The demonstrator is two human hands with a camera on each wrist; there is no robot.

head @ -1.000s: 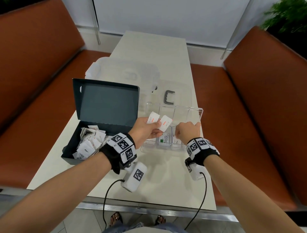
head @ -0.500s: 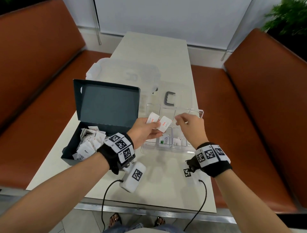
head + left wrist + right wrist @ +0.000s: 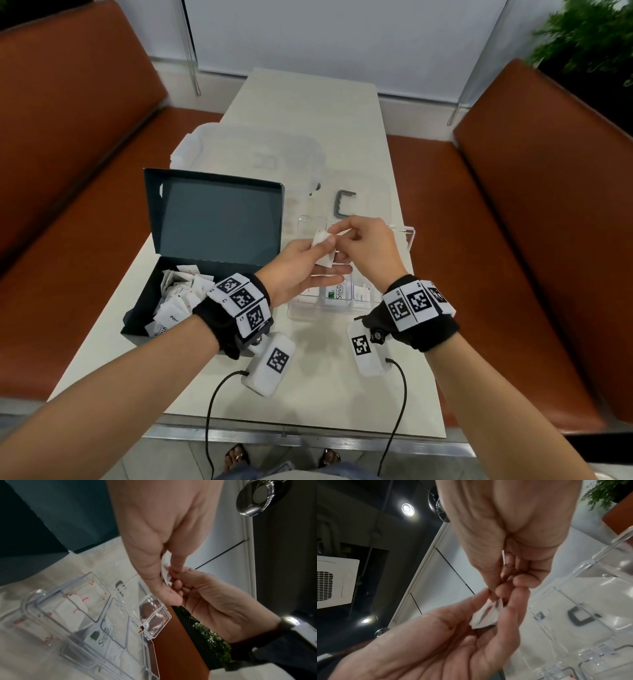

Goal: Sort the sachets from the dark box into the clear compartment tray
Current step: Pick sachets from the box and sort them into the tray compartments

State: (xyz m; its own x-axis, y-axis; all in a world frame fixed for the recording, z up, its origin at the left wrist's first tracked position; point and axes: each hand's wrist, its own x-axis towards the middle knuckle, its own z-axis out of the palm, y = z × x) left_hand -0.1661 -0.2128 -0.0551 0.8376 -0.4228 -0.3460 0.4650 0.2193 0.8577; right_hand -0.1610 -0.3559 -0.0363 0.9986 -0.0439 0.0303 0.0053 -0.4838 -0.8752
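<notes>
Sachets [image 3: 323,249] pinched btwn both hands, print hidden by fingers [image 3: 342,230].

We cannot count the white sachets [image 3: 323,251] pinched between the left hand [image 3: 301,270] and right hand [image 3: 366,246] (they overlap); those hands hide much of the clear compartment tray [image 3: 409,236], and its sachet print blurs

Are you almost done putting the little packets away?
Not yet. A few sachets, one marked Stevia, already lie in the clear compartment tray. The left hand holds white sachets above it, and the right hand pinches one. A heap of sachets waits in the dark box.
</notes>
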